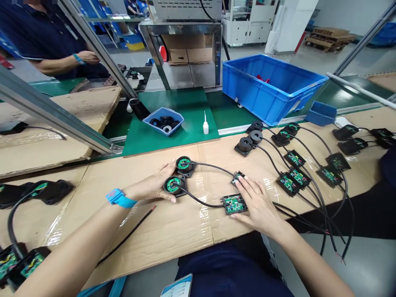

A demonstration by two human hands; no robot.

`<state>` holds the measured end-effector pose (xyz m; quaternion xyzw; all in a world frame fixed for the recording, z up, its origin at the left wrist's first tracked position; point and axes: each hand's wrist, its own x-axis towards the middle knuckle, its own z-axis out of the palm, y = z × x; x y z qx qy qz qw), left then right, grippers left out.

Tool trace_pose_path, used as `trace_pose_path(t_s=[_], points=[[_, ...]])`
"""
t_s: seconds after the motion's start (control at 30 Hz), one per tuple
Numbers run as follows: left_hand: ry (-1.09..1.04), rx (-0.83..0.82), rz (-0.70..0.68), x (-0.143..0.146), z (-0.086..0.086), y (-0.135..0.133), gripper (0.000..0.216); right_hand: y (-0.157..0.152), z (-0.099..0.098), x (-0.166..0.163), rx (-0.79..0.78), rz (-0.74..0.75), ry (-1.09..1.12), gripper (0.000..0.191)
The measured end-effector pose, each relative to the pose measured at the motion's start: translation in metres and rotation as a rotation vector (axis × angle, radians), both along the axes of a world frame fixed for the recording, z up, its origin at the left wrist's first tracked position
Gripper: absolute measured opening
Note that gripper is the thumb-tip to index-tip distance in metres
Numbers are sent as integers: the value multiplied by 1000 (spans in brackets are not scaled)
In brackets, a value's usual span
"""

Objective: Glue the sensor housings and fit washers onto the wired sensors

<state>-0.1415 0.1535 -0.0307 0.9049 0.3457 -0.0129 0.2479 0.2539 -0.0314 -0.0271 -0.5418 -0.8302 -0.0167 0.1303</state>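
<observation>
Two round black housings (175,185) with green circuit boards inside sit side by side in front of me. My left hand (157,181), wearing a blue wristband, rests against their left side, its fingers and thumb spread. A black cable (202,202) runs from each housing to a small black box. The nearer box (234,204) lies open with its green board showing. My right hand (255,202) is spread flat over the right ends of both boxes; its fingertips touch the farther box (236,177) and partly hide it, while the thumb is beside the nearer one.
More cabled housings (244,145) and board boxes (288,183) lie to the right, others (52,192) at left. Behind are a blue tray of black parts (163,119), a white dropper bottle (206,128) and a large blue bin (262,90). Another person (62,41) stands beyond the metal frame.
</observation>
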Motion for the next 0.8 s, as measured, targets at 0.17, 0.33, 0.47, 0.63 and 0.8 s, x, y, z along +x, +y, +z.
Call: trace_pose_path(t_s=[0.17, 0.33, 0.47, 0.63, 0.8], points=[[17, -9, 9, 20, 2, -1, 138, -13, 0, 4, 106, -63, 118, 68], [36, -9, 71, 54, -2, -25, 132, -32, -2, 21, 165, -103, 150, 20], [28, -9, 119, 81, -3, -34, 132, -34, -4, 36, 183, -162, 178, 20], [4, 4, 139, 95, 3, -36, 133, -15, -11, 49, 231, -250, 207, 21], [-22, 83, 188, 106, 3, -59, 120, 5, -10, 51, 282, -263, 193, 23]])
